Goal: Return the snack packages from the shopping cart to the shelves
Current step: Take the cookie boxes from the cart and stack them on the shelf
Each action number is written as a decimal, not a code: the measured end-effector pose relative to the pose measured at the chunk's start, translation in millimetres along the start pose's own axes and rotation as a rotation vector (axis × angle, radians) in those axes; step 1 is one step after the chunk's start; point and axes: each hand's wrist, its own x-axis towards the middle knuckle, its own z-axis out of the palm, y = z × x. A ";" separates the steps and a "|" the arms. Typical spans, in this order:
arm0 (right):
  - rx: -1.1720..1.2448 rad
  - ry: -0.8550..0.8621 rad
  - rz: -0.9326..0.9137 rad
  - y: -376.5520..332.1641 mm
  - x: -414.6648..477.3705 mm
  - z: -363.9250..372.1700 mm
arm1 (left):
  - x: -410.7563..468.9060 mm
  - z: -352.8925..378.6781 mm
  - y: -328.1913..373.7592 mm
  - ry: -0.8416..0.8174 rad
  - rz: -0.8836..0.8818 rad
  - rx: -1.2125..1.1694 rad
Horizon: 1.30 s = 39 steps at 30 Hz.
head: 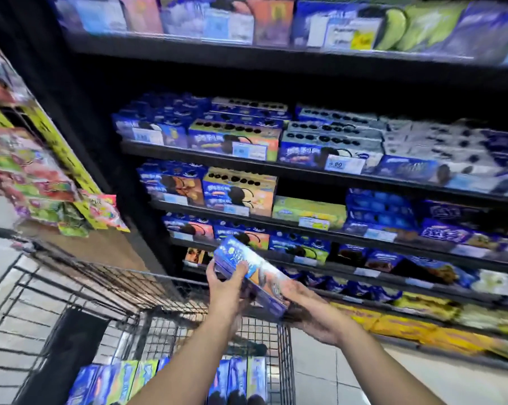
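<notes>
Fingers of the left hand (226,285) curl over 1 blue box (255,266); the right hand (308,305) cradles its lower end, above the cart (159,276). Likely step: lifting it to the shelves (276,168). Next needs a matching row with room.

L hand (224,286), R hand (311,306), forearms (375,361) bare.

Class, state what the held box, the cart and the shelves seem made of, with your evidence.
Box: probably printed cardboard, glossy; flat faces, sharp edges.
Cart: dark coated metal wire; thin bars crossing in a grid.
Shelves: likely black painted metal; thin straight lips, though blur leaves it open.
</notes>
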 end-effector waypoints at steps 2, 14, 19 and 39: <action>0.015 0.048 -0.064 -3.8 -11.2 -7.8 | 2.3 22.0 -5.1 -0.040 0.021 -0.003; -0.310 0.349 -0.492 -68.4 -86.3 -172.4 | 48.5 136.0 -50.1 -0.564 0.344 0.739; -0.460 0.382 -0.612 -100.9 -81.3 -241.8 | 84.4 187.4 -77.2 -0.657 0.668 1.009; -0.895 0.904 -0.634 -147.4 -24.3 -312.2 | 133.2 272.1 -115.2 -0.163 0.826 1.575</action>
